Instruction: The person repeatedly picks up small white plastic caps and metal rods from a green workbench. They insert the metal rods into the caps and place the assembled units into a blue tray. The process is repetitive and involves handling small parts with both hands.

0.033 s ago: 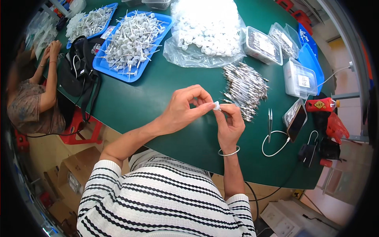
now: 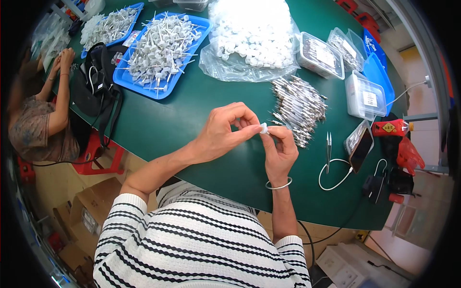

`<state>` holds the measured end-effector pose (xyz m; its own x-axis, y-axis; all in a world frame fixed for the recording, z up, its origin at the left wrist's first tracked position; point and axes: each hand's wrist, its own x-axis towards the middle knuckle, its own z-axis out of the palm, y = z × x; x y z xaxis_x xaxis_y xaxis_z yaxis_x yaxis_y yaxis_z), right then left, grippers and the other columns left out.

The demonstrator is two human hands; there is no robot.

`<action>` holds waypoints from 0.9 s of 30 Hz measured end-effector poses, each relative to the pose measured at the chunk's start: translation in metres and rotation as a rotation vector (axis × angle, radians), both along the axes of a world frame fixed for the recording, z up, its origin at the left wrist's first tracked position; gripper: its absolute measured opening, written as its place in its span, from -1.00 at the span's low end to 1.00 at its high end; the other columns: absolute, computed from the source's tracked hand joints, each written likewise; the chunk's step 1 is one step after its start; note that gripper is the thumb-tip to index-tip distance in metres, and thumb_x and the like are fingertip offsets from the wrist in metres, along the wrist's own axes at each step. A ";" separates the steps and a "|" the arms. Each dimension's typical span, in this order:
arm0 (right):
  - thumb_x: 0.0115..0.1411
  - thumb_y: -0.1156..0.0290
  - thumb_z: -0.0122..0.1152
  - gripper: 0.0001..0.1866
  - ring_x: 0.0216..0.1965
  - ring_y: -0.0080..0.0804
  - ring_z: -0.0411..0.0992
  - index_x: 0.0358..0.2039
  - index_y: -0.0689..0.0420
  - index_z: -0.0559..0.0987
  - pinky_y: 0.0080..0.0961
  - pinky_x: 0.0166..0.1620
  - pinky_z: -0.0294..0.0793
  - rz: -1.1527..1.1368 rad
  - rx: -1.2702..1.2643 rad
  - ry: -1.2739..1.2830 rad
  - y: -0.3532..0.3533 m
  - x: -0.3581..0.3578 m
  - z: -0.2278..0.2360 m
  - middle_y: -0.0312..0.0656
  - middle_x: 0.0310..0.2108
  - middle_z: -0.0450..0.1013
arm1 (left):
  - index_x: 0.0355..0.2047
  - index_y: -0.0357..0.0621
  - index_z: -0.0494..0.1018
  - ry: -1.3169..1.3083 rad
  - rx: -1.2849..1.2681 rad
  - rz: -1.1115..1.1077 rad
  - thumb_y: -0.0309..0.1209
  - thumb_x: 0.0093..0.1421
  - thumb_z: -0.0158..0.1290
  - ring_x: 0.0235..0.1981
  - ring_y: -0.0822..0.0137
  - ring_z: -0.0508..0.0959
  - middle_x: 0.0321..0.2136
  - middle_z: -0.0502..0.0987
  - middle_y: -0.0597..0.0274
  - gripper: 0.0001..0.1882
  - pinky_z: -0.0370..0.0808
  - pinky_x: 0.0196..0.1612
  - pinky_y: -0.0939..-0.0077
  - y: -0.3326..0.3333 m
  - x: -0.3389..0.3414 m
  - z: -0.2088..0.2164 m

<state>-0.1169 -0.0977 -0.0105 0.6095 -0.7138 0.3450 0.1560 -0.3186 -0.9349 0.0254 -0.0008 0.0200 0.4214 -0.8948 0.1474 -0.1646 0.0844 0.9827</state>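
Note:
Over the near part of the green table (image 2: 230, 168), my left hand (image 2: 223, 127) pinches a small white plastic cap (image 2: 263, 128) between thumb and forefinger. My right hand (image 2: 280, 151), with a bangle at its wrist, is closed at the cap's other side. Whether its fingertips hold the cap itself or a thin part joined to it is hidden. Just beyond my right hand lies a pile of thin metal rods with whitish middles (image 2: 300, 108). A clear plastic bag (image 2: 211, 67) full of loose white caps (image 2: 259, 53) lies farther back.
A blue tray (image 2: 165, 93) heaped with capped metal pieces stands at the left, near a black bag (image 2: 98, 72). To the right are tweezers (image 2: 328, 151), a phone (image 2: 361, 151) with a white cable, lidded plastic boxes (image 2: 365, 96) and a red-labelled bottle (image 2: 390, 127). Another person (image 2: 45, 120) sits at far left.

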 end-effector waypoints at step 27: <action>0.14 0.66 0.17 -0.88 -0.30 -0.51 0.47 -0.32 0.25 0.43 -0.62 -0.18 0.49 0.278 0.504 -0.206 0.002 0.002 -0.011 -0.16 -0.31 0.45 | -0.41 -0.23 0.38 0.423 0.075 -0.143 -0.32 0.32 -0.09 -0.55 0.61 0.37 -0.53 0.38 0.37 -0.76 0.37 -0.49 0.73 0.002 0.010 -0.009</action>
<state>-0.1144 -0.0956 -0.0211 0.7527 -0.6439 0.1371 0.3637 0.2332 -0.9018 0.0350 0.0015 0.0106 0.3023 -0.9500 -0.0787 0.2609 0.0031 0.9654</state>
